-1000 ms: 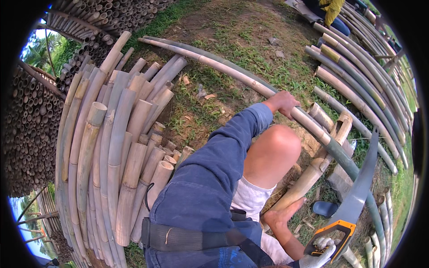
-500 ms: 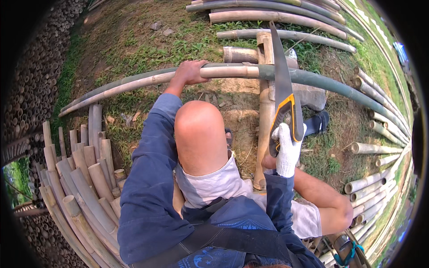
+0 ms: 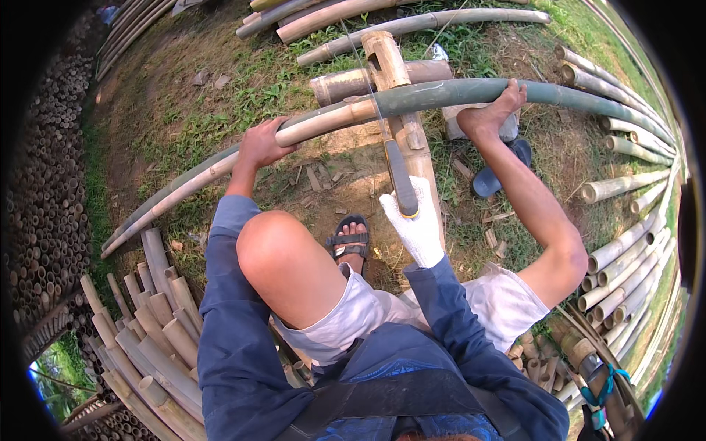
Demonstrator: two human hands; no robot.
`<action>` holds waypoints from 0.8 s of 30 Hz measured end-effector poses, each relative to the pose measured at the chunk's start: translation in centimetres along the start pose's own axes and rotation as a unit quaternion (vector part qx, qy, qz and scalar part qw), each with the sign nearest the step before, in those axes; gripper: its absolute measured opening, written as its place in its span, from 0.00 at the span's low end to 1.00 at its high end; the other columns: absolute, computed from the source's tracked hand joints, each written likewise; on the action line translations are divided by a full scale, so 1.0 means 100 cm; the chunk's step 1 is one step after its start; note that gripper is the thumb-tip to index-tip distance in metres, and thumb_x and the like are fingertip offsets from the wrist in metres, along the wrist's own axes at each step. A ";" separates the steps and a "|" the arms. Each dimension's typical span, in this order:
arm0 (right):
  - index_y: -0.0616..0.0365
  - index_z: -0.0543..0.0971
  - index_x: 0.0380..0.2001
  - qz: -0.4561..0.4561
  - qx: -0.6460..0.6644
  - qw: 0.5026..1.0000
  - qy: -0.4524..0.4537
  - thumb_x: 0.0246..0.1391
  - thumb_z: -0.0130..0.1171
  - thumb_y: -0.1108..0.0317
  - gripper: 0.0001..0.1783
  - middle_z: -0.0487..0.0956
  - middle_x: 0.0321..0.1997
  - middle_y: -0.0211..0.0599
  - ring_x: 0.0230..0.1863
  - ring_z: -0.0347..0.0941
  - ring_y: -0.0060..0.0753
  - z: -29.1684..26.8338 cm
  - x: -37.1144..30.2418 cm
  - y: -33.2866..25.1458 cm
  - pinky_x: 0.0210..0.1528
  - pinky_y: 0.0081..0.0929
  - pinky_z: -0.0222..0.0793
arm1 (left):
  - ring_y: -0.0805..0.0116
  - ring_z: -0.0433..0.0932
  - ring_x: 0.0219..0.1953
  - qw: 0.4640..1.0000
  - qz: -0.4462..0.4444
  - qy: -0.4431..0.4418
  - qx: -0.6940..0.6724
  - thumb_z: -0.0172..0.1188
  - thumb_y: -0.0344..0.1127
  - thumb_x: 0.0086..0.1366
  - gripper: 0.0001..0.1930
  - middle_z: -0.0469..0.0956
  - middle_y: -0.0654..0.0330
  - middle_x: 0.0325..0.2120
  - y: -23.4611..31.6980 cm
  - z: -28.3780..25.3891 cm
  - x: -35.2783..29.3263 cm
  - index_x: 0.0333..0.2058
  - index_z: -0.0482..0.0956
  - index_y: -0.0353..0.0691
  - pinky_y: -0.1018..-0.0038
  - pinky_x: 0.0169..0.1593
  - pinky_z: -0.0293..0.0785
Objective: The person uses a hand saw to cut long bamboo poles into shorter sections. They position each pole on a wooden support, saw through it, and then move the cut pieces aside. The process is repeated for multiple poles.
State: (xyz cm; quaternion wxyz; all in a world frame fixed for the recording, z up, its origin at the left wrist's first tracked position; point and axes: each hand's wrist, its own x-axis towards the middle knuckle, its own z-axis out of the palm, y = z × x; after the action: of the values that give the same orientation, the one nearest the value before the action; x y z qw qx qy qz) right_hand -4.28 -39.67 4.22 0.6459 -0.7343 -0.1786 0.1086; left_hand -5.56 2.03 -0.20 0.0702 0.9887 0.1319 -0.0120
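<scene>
Saw (image 3: 398, 175) has turned edge-on and bare foot (image 3: 488, 116) is now up on the bamboo pole (image 3: 445, 92), which runs under the gripping left hand (image 3: 261, 144), ahead of gloved right hand (image 3: 416, 226) closed round the saw; I'd guess stiff, smooth, heavyish, best held beside the saw.

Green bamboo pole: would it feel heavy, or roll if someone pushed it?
The green bamboo pole would probably feel stiff, given its thick stem; perhaps light for its size, since the stacked poles look hollow; and apt to roll, being round, if the bare foot lifted.
</scene>
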 end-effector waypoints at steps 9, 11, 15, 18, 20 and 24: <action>0.61 0.73 0.70 -0.070 -0.061 0.995 0.029 0.62 0.79 0.69 0.37 0.80 0.65 0.43 0.67 0.78 0.35 -0.009 0.016 -0.003 0.69 0.34 0.75 | 0.49 0.89 0.53 1.000 0.005 -0.009 -0.001 0.74 0.74 0.57 0.46 0.88 0.53 0.56 0.004 -0.008 0.002 0.67 0.79 0.52 0.54 0.59 0.85; 0.62 0.71 0.72 -0.043 -0.021 0.998 0.049 0.62 0.79 0.71 0.39 0.80 0.68 0.45 0.68 0.78 0.36 -0.008 0.011 -0.008 0.71 0.35 0.74 | 0.49 0.89 0.52 1.000 0.013 0.003 0.005 0.74 0.74 0.57 0.46 0.88 0.53 0.55 0.006 -0.007 0.003 0.67 0.80 0.51 0.54 0.58 0.85; 0.62 0.71 0.72 -0.041 -0.050 0.997 0.032 0.61 0.78 0.72 0.39 0.77 0.71 0.45 0.70 0.77 0.36 -0.016 -0.007 -0.007 0.72 0.35 0.73 | 0.48 0.89 0.51 1.000 -0.010 -0.023 0.016 0.74 0.74 0.57 0.46 0.89 0.52 0.52 0.011 -0.009 0.007 0.67 0.80 0.51 0.52 0.57 0.85; 0.62 0.70 0.73 -0.016 -0.075 0.997 -0.016 0.61 0.79 0.72 0.41 0.77 0.71 0.47 0.71 0.77 0.40 -0.031 -0.018 -0.016 0.73 0.37 0.72 | 0.48 0.90 0.50 1.000 0.006 -0.008 0.015 0.75 0.73 0.57 0.46 0.89 0.51 0.51 0.004 -0.003 0.005 0.67 0.79 0.51 0.52 0.56 0.85; 0.62 0.70 0.73 -0.013 -0.108 0.993 -0.034 0.60 0.79 0.72 0.41 0.77 0.71 0.48 0.71 0.77 0.44 -0.050 -0.043 -0.021 0.74 0.38 0.71 | 0.48 0.89 0.50 1.000 0.000 -0.020 0.008 0.75 0.72 0.57 0.46 0.89 0.52 0.51 0.008 -0.004 0.004 0.68 0.79 0.51 0.52 0.57 0.85; 0.63 0.70 0.73 -0.012 -0.194 0.976 -0.098 0.60 0.78 0.73 0.41 0.76 0.72 0.51 0.73 0.75 0.48 -0.077 -0.092 -0.027 0.76 0.41 0.67 | 0.47 0.89 0.51 1.000 -0.003 -0.014 0.004 0.77 0.69 0.57 0.46 0.88 0.51 0.52 0.000 -0.002 -0.001 0.68 0.78 0.52 0.53 0.57 0.84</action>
State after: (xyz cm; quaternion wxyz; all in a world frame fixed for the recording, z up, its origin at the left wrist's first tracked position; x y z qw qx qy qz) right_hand -9.95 -50.11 7.28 0.4718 -0.8291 -0.2677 0.1357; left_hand -5.69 2.01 0.00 0.0677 0.9884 0.1335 -0.0268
